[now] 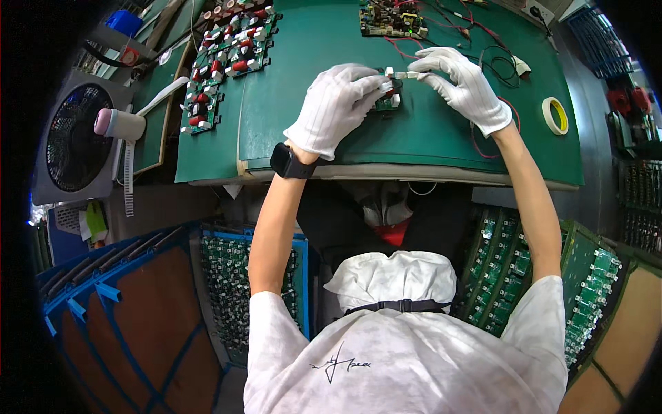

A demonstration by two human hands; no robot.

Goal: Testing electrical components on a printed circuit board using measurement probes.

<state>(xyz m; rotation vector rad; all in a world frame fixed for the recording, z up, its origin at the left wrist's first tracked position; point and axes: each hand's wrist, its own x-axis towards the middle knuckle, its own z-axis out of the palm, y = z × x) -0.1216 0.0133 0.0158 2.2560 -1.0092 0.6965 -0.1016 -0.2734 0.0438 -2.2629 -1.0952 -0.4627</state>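
Both my hands wear white gloves and meet over the green mat. My left hand (336,100) has its fingers closed on a small green circuit board (390,103), mostly covered by the glove. A white socket (389,71) stands at the board's far edge. From the right, my right hand (463,86) pinches a pale plug connector (408,75), its tip at that socket; whether it is seated I cannot tell. A red wire (512,109) runs out behind the right wrist.
A larger circuit board (393,19) with a lit green light lies at the far edge, with loose leads (483,31) beside it. Yellow tape (554,116) sits at right. Several boards with red coils (241,52) line the left. A fan (79,138) and board-filled crates (255,290) flank me.
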